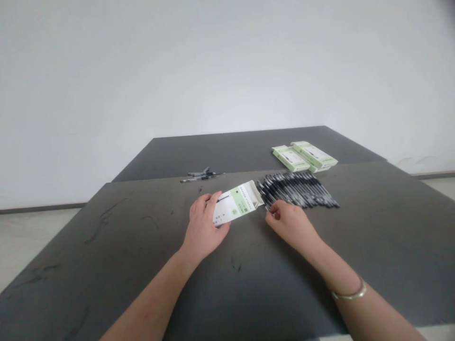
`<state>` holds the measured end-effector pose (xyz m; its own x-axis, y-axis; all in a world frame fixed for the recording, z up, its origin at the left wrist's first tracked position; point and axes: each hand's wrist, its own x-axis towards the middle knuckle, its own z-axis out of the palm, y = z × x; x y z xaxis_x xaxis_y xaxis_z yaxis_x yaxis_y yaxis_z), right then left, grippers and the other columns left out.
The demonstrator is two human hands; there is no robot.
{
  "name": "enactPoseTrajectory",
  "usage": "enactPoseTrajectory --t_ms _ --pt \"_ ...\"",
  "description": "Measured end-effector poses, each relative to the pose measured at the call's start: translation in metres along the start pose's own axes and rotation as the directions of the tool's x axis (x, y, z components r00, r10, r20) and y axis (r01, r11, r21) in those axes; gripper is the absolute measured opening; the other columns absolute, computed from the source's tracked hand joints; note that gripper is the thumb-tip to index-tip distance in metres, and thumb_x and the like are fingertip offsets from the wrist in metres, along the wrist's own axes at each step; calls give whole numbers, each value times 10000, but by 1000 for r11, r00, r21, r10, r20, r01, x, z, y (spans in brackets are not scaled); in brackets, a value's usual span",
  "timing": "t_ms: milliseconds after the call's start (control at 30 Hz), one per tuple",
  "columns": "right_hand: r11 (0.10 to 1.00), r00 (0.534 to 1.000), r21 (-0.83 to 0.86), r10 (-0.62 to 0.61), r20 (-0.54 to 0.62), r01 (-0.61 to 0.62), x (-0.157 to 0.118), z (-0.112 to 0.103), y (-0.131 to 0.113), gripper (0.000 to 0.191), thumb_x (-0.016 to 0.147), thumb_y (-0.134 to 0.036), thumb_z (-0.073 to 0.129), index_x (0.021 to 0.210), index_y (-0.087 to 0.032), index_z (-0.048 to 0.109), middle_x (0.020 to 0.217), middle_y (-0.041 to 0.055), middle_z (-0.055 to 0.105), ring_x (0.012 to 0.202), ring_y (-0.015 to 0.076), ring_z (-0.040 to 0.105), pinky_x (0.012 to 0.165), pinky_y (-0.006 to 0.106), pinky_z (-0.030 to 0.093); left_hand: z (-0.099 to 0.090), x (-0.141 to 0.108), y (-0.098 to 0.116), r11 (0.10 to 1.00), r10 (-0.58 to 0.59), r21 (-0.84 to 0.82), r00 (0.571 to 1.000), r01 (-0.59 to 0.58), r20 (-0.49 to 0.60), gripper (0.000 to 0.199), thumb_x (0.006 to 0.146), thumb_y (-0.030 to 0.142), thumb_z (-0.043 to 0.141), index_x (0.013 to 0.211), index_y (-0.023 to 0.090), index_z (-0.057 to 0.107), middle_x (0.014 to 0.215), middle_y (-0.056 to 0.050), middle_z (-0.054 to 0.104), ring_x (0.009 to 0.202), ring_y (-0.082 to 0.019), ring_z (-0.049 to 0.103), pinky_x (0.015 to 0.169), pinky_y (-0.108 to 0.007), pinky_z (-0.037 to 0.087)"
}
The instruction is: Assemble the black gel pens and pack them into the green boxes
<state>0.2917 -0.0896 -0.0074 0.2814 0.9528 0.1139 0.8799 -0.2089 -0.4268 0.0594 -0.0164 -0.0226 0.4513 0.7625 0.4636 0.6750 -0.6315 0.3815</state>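
My left hand point(206, 225) is wrapped round a white and green pen box point(234, 203), thumb on the near side and fingers over the top. The box is tilted, with its open flap end pointing right toward a row of black pens point(295, 189). These pens lie side by side on the dark table, slanting the same way. Just right of the flap, my right hand point(287, 220) is closed in a pinch at the near left end of the row. What its fingertips grip is hidden behind the fingers.
Several loose pens point(202, 175) lie crossed beyond my left hand. More white and green pen boxes point(314, 154) rest at the back right, partly stacked. The dark table point(124, 246) has a seam across it and scuff marks. A pale wall point(213, 66) rises behind.
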Motion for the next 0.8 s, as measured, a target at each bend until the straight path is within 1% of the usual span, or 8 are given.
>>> enactPoseTrajectory --t_ms 167,367,433,500,567,633,700,800 --pt "981 993 187 70 -99 -51 -2 -8 -7 103 778 -288 548 741 -202 593 630 21 649 601 193 608 590 280 387 1 0 -1 1000 -24 9 1000 25 -15 704 712 196 669 1357 247 391 1257 -114 449 1204 -319 446 1040 -521 369" --pt "921 978 389 99 -181 -21 -5 -14 -9 110 773 -247 522 674 -220 484 558 -33 519 521 140 489 514 259 334 0 0 -1 1000 -11 13 1000 11 7 688 724 208 656 1361 235 397 1282 -121 435 1216 -322 439 1042 -508 370" --pt "840 981 542 76 -177 33 -7 -14 -9 39 781 -224 513 745 -210 518 604 -34 525 545 133 495 525 252 359 0 0 0 1000 -4 22 1000 4 19 679 729 214 651 1360 219 399 1288 -128 431 1222 -322 429 1049 -505 362" --pt "719 981 690 58 -186 89 -8 -15 -9 33 793 -212 520 821 -204 536 640 -34 530 555 124 496 525 243 377 -1 0 0 1000 12 29 1000 -12 29 673 734 211 644 1360 219 397 1282 -127 434 1217 -322 428 1049 -510 358" --pt "607 976 784 61 -208 129 -10 -16 -10 47 816 -228 539 856 -204 541 645 -34 538 528 111 475 495 234 369 -2 -1 1 999 36 25 999 -37 38 677 734 203 640 1363 233 391 1271 -121 437 1206 -321 433 1043 -515 359" --pt "528 967 835 92 -238 155 -11 -17 -12 66 841 -257 556 878 -203 545 649 -27 567 492 101 459 460 229 357 -3 -1 2 998 59 14 997 -60 50 682 731 197 637 1366 242 389 1266 -117 435 1201 -320 434 1043 -511 358" --pt "490 954 853 126 -272 179 -11 -19 -14 91 854 -277 572 900 -202 548 665 -15 605 476 99 471 441 227 363 -3 -1 2 997 77 3 995 -77 70 686 729 194 634 1369 233 388 1274 -121 429 1207 -319 427 1050 -505 353" --pt "493 936 847 158 -314 201 -11 -18 -16 119 860 -287 593 932 -199 557 669 -11 626 470 98 490 437 222 378 -3 -2 3 996 92 -1 991 -92 96 685 731 192 627 1371 213 385 1288 -128 421 1222 -317 410 1059 -502 344"
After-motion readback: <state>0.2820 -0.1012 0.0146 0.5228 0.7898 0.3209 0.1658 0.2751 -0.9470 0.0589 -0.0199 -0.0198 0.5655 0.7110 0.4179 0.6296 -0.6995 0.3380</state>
